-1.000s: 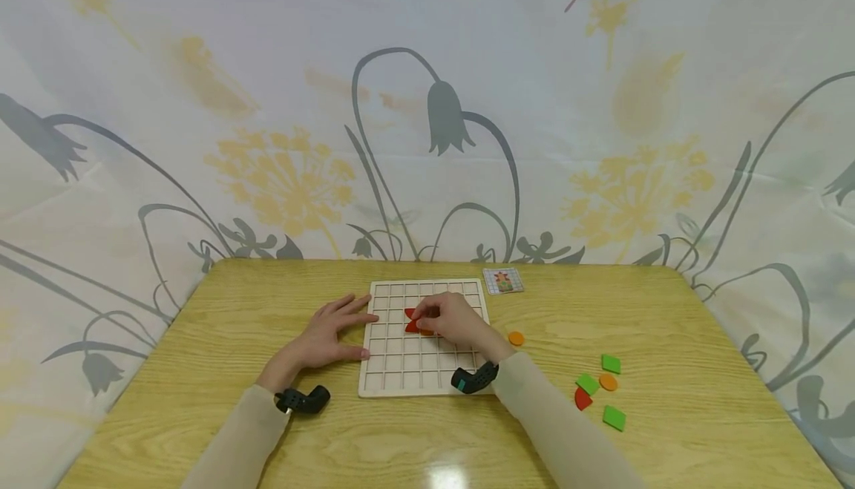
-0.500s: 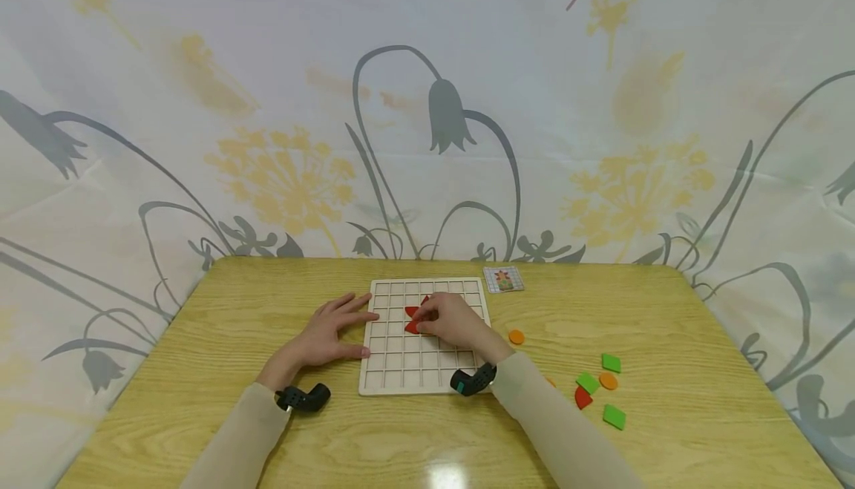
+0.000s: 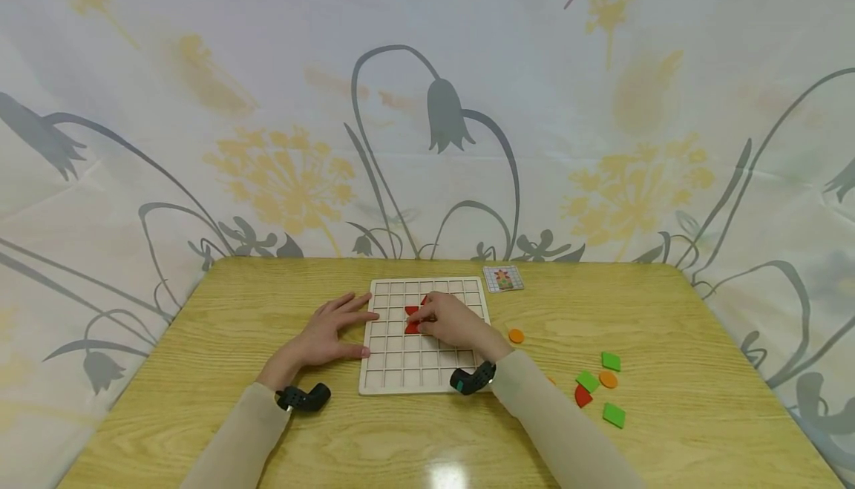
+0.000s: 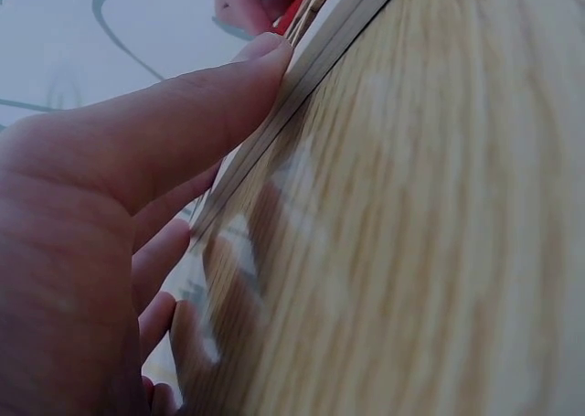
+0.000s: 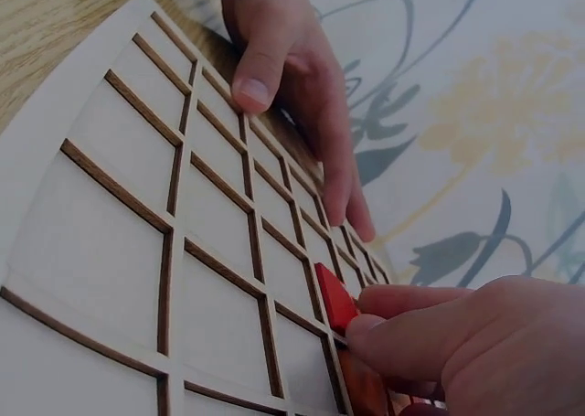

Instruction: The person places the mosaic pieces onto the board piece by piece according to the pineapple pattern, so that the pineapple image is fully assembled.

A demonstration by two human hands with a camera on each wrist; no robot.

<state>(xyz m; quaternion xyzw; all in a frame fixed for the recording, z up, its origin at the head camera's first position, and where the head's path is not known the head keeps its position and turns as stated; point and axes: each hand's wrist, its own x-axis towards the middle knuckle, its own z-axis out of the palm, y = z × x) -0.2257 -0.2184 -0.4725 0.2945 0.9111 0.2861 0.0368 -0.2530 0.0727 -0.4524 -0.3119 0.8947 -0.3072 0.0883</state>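
A pale wooden grid board lies on the table before me. My left hand rests at its left edge, fingers spread and fairly straight, thumb touching the rim in the left wrist view. Over the middle of the board, my right hand pinches a red rounded piece between thumb and index finger. That piece sits at a grid cell. Another red piece lies just above it, and part of an orange piece shows beneath my right fingers. My right hand hides other cells.
A small card with a flower-like picture lies behind the board's right corner. Right of the board are an orange disc, another orange disc, several green pieces and a red quarter-circle. A patterned cloth hangs behind the table.
My right hand has shifted slightly over the same cells, its fingertips closing in on the lower red piece. The orange below it is now covered in the head view. My left hand stays put.
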